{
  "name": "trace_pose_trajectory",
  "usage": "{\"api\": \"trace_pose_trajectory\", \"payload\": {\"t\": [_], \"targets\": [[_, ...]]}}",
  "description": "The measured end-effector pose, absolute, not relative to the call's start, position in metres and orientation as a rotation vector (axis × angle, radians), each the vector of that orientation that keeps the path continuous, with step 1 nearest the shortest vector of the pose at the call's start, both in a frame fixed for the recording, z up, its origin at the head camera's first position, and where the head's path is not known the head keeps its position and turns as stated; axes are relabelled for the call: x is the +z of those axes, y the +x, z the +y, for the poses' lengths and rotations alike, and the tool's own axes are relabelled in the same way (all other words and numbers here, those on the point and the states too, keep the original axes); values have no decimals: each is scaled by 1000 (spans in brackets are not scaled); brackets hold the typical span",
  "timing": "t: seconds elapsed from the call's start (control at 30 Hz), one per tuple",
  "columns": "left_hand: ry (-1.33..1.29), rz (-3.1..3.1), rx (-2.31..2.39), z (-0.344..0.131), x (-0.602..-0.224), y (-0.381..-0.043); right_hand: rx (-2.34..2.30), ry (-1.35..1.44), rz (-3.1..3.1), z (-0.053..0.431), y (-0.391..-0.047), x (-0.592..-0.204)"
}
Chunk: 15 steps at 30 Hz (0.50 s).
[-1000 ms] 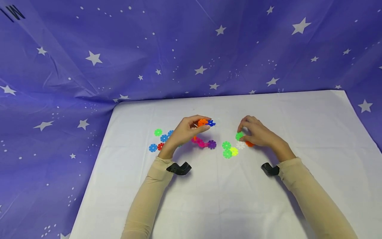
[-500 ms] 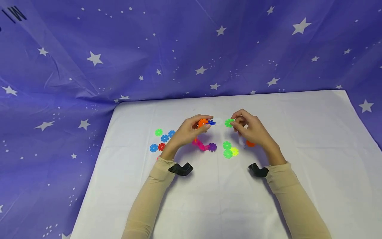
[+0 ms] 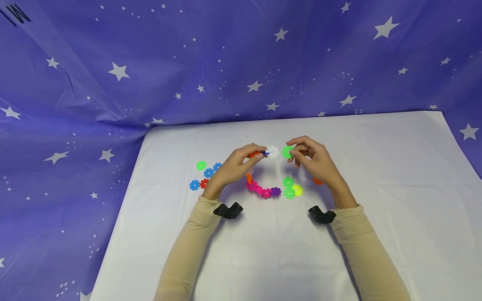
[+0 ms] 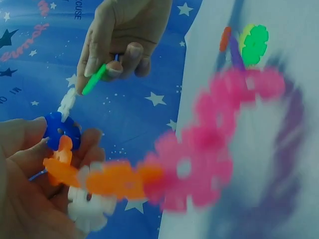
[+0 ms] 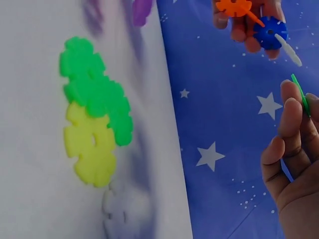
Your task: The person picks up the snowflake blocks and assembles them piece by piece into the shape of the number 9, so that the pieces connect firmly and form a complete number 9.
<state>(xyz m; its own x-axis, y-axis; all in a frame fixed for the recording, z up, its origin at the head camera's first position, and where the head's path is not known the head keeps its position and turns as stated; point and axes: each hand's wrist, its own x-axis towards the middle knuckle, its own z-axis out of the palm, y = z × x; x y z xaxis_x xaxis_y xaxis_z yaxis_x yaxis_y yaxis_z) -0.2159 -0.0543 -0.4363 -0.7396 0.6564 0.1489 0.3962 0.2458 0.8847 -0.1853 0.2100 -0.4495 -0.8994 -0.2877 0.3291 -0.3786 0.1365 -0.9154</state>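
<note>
My left hand (image 3: 235, 167) grips a chain of slotted snowflake discs fitted edge to edge. At its far end stands a white disc (image 3: 273, 151), joined to a blue disc (image 4: 62, 132) and then orange ones between my fingers. From there the chain curves down through pink discs (image 4: 209, 159) to a purple disc (image 3: 275, 192). My right hand (image 3: 316, 161) pinches a green disc (image 3: 287, 151) between thumb and fingertips. A small gap separates the green disc from the white one; both are raised above the table.
Below my hands lie loose green discs (image 3: 288, 182), a yellow disc (image 3: 298, 190) and an orange disc (image 3: 318, 181). Left of my left hand are several blue discs (image 3: 194, 185), a red disc (image 3: 204, 184) and another green one. A starry purple curtain (image 3: 211, 62) hangs behind the white table (image 3: 263, 259).
My right hand has lifted the green disc from the table and brought it leftward to the chain's end. The chain has turned in my left hand, so its white disc now faces the camera.
</note>
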Motion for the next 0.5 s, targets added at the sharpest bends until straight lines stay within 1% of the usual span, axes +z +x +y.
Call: {"api": "trace_pose_trajectory", "payload": {"t": [0.2, 0.3, 0.5], "targets": [[974, 2226, 1518, -52, -438, -217, 1916, 667, -2307, 205, -180, -437], [1038, 2222, 1506, -50, -438, -216, 1883, 674, -2309, 203, -177, -430], [1064, 2149, 1511, -47, -438, -213, 1821, 672, -2319, 205, -180, -438]]}}
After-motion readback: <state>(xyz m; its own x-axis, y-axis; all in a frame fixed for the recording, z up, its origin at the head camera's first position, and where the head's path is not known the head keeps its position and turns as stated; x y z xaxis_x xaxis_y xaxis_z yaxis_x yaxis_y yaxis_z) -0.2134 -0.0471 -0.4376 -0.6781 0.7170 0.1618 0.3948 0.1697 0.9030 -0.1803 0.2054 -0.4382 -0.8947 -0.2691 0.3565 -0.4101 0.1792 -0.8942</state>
